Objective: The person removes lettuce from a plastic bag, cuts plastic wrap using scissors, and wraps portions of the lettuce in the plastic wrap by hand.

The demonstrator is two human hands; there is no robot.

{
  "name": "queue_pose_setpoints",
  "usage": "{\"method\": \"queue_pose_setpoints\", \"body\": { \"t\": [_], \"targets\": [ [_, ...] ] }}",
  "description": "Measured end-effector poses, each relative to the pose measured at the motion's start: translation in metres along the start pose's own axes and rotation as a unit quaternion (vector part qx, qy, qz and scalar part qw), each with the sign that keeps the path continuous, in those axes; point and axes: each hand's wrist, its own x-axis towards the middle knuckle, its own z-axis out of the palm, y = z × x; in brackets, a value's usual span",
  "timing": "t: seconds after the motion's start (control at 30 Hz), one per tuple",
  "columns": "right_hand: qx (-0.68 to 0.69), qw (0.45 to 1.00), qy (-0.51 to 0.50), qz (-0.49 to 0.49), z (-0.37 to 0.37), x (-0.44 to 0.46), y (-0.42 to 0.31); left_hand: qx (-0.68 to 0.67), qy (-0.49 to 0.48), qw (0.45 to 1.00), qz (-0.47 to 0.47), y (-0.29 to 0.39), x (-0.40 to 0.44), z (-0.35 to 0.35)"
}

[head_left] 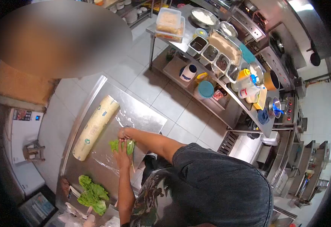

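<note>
On the steel table, my left hand [122, 152] lies over green lettuce leaves [130, 146], with its fingers closed down on them. Close against it is my right hand [124, 133], its fingers curled; what they hold, if anything, is hidden. Clear plastic film [107, 157] spreads over the tabletop around and under the hands. Beyond them lies a large roll of plastic wrap [96, 128] with a printed yellowish surface. A bigger bunch of lettuce [93, 195] rests at the near left of the table.
A steel counter [186, 39] across the tiled floor holds stacked plastic tubs [169, 24], metal sauce containers [211, 53] and squeeze bottles [245, 84]. Stoves stand behind it. Plastic bags [73, 218] lie beside the lettuce bunch. A blurred patch covers the upper left.
</note>
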Motion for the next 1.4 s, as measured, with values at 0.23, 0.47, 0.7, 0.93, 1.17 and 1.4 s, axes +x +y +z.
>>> {"method": "queue_pose_setpoints", "body": {
  "t": [0.23, 0.47, 0.7, 0.93, 1.17, 1.4],
  "targets": [
    [0.076, 0.989, -0.037, -0.124, 0.005, -0.041, -0.022, -0.14, -0.017, 0.986, -0.091, 0.012, 0.008, -0.018],
    [-0.111, 0.77, 0.419, -0.469, -0.008, -0.159, 0.019, -0.115, -0.001, 0.987, -0.112, -0.002, 0.004, 0.009],
    [-0.439, 0.749, 0.187, -0.46, 0.031, -0.171, 0.046, -0.305, 0.037, 0.951, -0.039, -0.006, 0.002, 0.002],
    [-0.44, 0.765, 0.205, -0.423, 0.029, -0.159, 0.043, -0.139, -0.041, 0.989, -0.02, -0.038, 0.004, 0.016],
    [-0.376, 0.787, 0.201, -0.446, 0.045, -0.117, 0.031, -0.685, 0.016, 0.703, -0.191, -0.034, -0.024, -0.014],
    [-0.475, 0.796, 0.185, -0.326, 0.025, -0.141, 0.007, -0.381, 0.293, 0.74, -0.47, -0.05, -0.136, 0.076]
  ]
}}
